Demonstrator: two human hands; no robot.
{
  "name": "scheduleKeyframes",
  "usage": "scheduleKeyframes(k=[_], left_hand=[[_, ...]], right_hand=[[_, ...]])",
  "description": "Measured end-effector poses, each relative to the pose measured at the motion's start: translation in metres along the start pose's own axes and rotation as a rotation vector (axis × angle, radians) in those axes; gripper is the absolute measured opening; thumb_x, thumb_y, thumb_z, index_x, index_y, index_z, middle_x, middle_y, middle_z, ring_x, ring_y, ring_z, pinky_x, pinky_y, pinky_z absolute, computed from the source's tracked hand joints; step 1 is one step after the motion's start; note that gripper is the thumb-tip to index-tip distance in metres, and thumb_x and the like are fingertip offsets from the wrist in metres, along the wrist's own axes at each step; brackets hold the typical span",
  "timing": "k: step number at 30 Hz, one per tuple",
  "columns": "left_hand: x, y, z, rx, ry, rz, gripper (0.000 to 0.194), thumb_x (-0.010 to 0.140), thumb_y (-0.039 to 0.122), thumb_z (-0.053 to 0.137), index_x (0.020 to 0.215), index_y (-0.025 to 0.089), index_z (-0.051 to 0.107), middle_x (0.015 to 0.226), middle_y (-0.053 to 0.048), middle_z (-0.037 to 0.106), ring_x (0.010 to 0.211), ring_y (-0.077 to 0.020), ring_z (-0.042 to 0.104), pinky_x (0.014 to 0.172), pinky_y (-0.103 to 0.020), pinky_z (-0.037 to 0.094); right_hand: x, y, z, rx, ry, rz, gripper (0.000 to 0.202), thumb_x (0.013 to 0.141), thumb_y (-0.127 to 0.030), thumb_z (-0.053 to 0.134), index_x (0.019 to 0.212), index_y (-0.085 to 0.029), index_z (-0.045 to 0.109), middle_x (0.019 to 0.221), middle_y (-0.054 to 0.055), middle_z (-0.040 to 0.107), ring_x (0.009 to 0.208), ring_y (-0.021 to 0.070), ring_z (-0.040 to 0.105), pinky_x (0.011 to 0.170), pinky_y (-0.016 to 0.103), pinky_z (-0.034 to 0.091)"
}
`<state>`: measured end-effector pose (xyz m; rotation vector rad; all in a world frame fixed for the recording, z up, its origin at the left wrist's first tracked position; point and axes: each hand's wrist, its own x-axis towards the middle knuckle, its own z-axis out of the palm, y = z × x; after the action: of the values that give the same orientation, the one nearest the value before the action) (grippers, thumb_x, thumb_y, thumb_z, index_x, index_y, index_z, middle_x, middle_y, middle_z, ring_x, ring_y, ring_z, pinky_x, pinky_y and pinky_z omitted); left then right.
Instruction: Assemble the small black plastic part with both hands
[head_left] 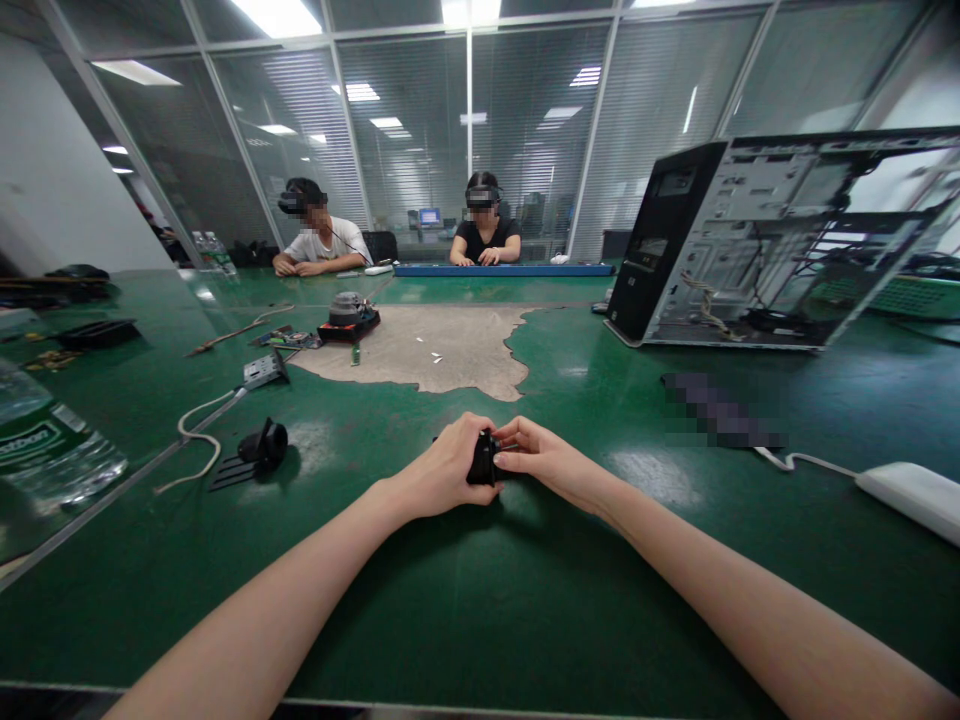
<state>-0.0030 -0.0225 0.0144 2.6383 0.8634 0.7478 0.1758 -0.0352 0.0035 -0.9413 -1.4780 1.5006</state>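
Note:
My left hand (442, 468) is wrapped round a small black part (482, 462), holding it just above the green table or resting on it; I cannot tell which. The part looks like plastic, with a flat rim facing right; its exact kind is unclear. From the right, the thumb and fingers of my right hand (546, 458) close on the part's right end. Much of the part is hidden by my fingers. Left of my hands, a black plastic piece (262, 445) with a round end and long prongs lies on the table.
An opened computer case (675, 250) stands at right, near a phone-like slab (720, 410) and a white power strip (919, 500). Farther off are a fan-topped heatsink (349, 315), a metal bracket (264, 370) and cords. A water bottle (49, 440) is at left. Two people sit opposite.

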Motion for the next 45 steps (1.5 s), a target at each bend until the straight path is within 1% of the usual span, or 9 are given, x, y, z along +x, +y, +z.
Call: scheduleKeyframes(k=[4, 10, 17, 24, 29, 35, 38, 42, 45], left_hand=[[-0.001, 0.0, 0.0, 0.012, -0.01, -0.003, 0.052, 0.065, 0.029, 0.06, 0.107, 0.019, 0.032, 0.099, -0.006, 0.043, 0.086, -0.0202, 0.047, 0.075, -0.035, 0.042], [0.0, -0.002, 0.001, 0.008, 0.002, -0.002, 0.055, 0.064, 0.032, 0.062, 0.108, 0.019, 0.031, 0.101, -0.006, 0.042, 0.088, -0.0208, 0.047, 0.076, -0.036, 0.042], [0.0, -0.001, 0.0, 0.005, -0.005, 0.003, 0.052, 0.064, 0.03, 0.061, 0.106, 0.019, 0.032, 0.099, -0.006, 0.042, 0.089, -0.0206, 0.046, 0.077, -0.035, 0.041], [0.0, -0.001, -0.001, 0.011, -0.018, -0.004, 0.053, 0.064, 0.03, 0.061, 0.107, 0.019, 0.032, 0.1, -0.006, 0.042, 0.086, -0.0202, 0.047, 0.075, -0.035, 0.042], [0.0, 0.0, -0.001, 0.007, -0.006, 0.008, 0.054, 0.065, 0.031, 0.061, 0.108, 0.019, 0.031, 0.101, -0.007, 0.042, 0.088, -0.0206, 0.046, 0.076, -0.035, 0.041], [0.0, 0.0, -0.001, 0.01, -0.015, 0.002, 0.053, 0.064, 0.03, 0.062, 0.106, 0.019, 0.032, 0.099, -0.006, 0.042, 0.087, -0.0202, 0.046, 0.076, -0.035, 0.041], [0.0, 0.0, -0.002, 0.015, -0.017, 0.0, 0.052, 0.064, 0.029, 0.061, 0.106, 0.018, 0.032, 0.098, -0.006, 0.042, 0.087, -0.02, 0.046, 0.076, -0.034, 0.041], [0.0, 0.001, -0.002, 0.017, -0.022, 0.0, 0.052, 0.065, 0.028, 0.06, 0.107, 0.019, 0.031, 0.098, -0.006, 0.043, 0.085, -0.0198, 0.047, 0.074, -0.034, 0.042], [0.0, 0.0, -0.001, 0.007, -0.01, 0.001, 0.053, 0.064, 0.03, 0.061, 0.107, 0.019, 0.031, 0.099, -0.006, 0.043, 0.086, -0.0204, 0.047, 0.075, -0.035, 0.041]], right_hand=[[-0.004, -0.005, 0.001, 0.03, -0.088, -0.019, 0.038, 0.058, -0.017, 0.071, 0.085, -0.021, 0.046, 0.085, -0.001, 0.056, 0.084, 0.0138, 0.053, 0.079, 0.032, 0.041], [-0.002, -0.002, 0.002, 0.026, -0.014, -0.04, 0.018, 0.071, -0.025, 0.061, 0.083, -0.02, 0.048, 0.076, -0.002, 0.055, 0.075, 0.0117, 0.052, 0.07, 0.028, 0.04], [0.001, 0.001, 0.001, 0.0, 0.034, 0.011, 0.022, 0.069, -0.024, 0.063, 0.087, -0.018, 0.052, 0.086, 0.002, 0.056, 0.083, 0.0139, 0.052, 0.078, 0.031, 0.039], [-0.004, -0.006, 0.0, 0.039, -0.101, -0.01, 0.037, 0.058, -0.014, 0.071, 0.085, -0.021, 0.046, 0.085, -0.001, 0.056, 0.084, 0.0136, 0.053, 0.079, 0.031, 0.04], [-0.002, -0.003, 0.004, 0.024, 0.003, -0.033, 0.018, 0.071, -0.029, 0.061, 0.08, -0.02, 0.048, 0.076, -0.002, 0.056, 0.073, 0.0118, 0.053, 0.069, 0.029, 0.041], [0.003, 0.003, 0.004, -0.012, 0.055, -0.008, 0.021, 0.07, -0.029, 0.062, 0.084, -0.017, 0.05, 0.083, 0.001, 0.056, 0.078, 0.0131, 0.053, 0.075, 0.031, 0.04], [0.001, -0.001, 0.002, -0.015, 0.013, -0.005, 0.022, 0.069, -0.026, 0.063, 0.083, -0.018, 0.049, 0.084, 0.001, 0.056, 0.081, 0.0135, 0.053, 0.076, 0.031, 0.04], [-0.005, -0.008, 0.002, 0.015, -0.08, -0.019, 0.036, 0.058, -0.016, 0.072, 0.083, -0.02, 0.045, 0.084, -0.002, 0.055, 0.083, 0.0131, 0.053, 0.078, 0.03, 0.04], [-0.005, -0.008, 0.004, 0.004, -0.039, -0.029, 0.028, 0.064, -0.023, 0.067, 0.082, -0.02, 0.045, 0.082, -0.001, 0.055, 0.08, 0.0131, 0.053, 0.073, 0.03, 0.041]])
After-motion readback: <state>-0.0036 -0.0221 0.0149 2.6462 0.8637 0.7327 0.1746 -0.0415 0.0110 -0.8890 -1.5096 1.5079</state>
